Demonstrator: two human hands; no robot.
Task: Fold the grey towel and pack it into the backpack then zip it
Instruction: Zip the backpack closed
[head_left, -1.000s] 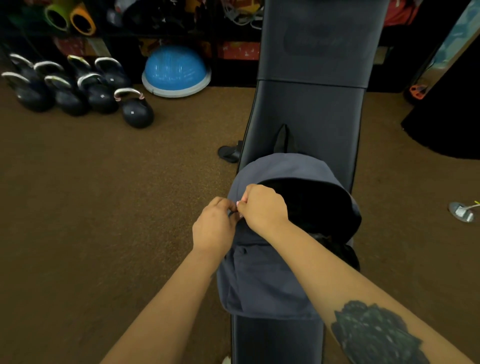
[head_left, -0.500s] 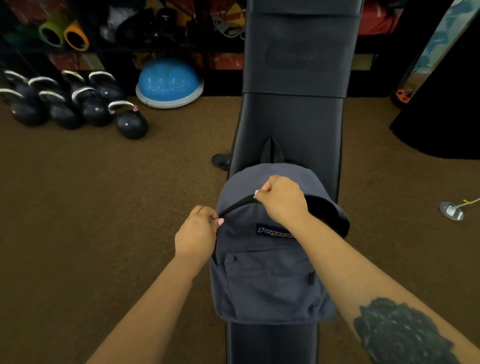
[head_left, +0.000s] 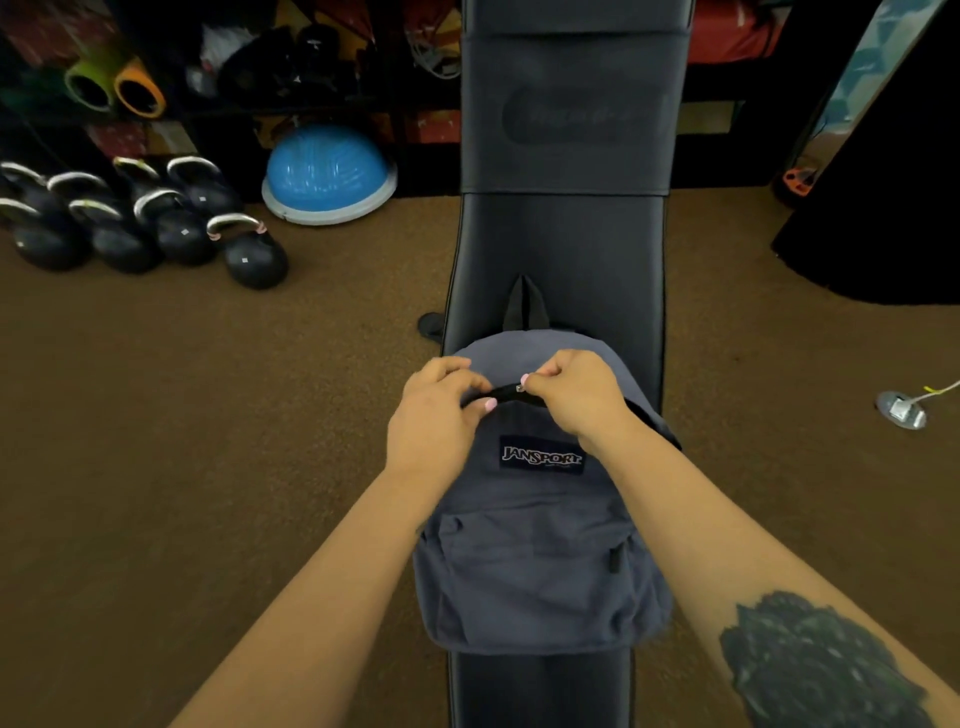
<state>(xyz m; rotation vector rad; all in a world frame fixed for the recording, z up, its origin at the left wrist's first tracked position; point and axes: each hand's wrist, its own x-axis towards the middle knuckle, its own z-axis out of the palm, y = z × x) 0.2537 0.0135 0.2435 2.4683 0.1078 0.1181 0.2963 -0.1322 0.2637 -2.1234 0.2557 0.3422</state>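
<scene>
A grey-blue backpack (head_left: 535, 561) with a dark logo patch lies on a black padded bench (head_left: 561, 249), its black top loop pointing away from me. My right hand (head_left: 576, 397) pinches the metal zipper pull (head_left: 519, 388) at the top of the black zipper line. My left hand (head_left: 441, 415) grips the backpack fabric just left of the pull, thumb on the front panel. The zipper is shut on the left side; the stretch under my right hand is hidden. The grey towel is out of sight.
Several black kettlebells (head_left: 156, 228) and a blue half-dome balance trainer (head_left: 330, 174) sit on the brown carpet at the left. Dark shelves with gear run along the back. A small metal floor plate (head_left: 901, 410) lies at the right.
The right hand has drawn the zipper pull up from the bag's left side to its top, shutting the open main compartment. The left hand followed upward along the fabric.
</scene>
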